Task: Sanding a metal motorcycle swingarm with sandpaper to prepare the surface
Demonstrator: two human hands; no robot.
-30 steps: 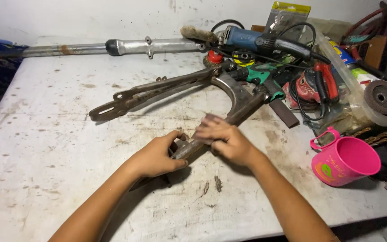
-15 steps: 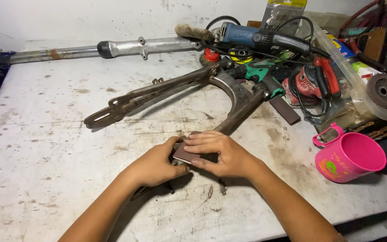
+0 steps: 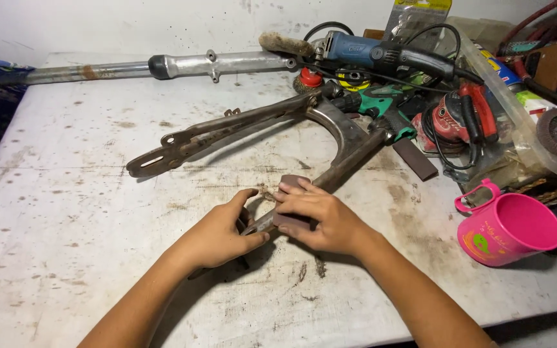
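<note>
A rusty U-shaped metal swingarm (image 3: 330, 122) lies on the stained white table (image 3: 66, 245), its two arms reaching toward the left and toward me. My left hand (image 3: 220, 232) grips the near arm's end from the left. My right hand (image 3: 317, 219) presses a brown piece of sandpaper (image 3: 293, 182) wrapped over that same arm. Both hands touch each other around the arm's end.
A silver fork tube (image 3: 162, 66) lies along the back of the table. A blue angle grinder (image 3: 381, 55), a red sander (image 3: 452, 122), a green tool (image 3: 388, 106), cables and grinding discs crowd the back right. A pink plastic cup (image 3: 507, 232) stands at the right.
My right hand has slid along the near arm toward me with the sandpaper, then a little back up. My left hand stays clamped on the arm's end.
</note>
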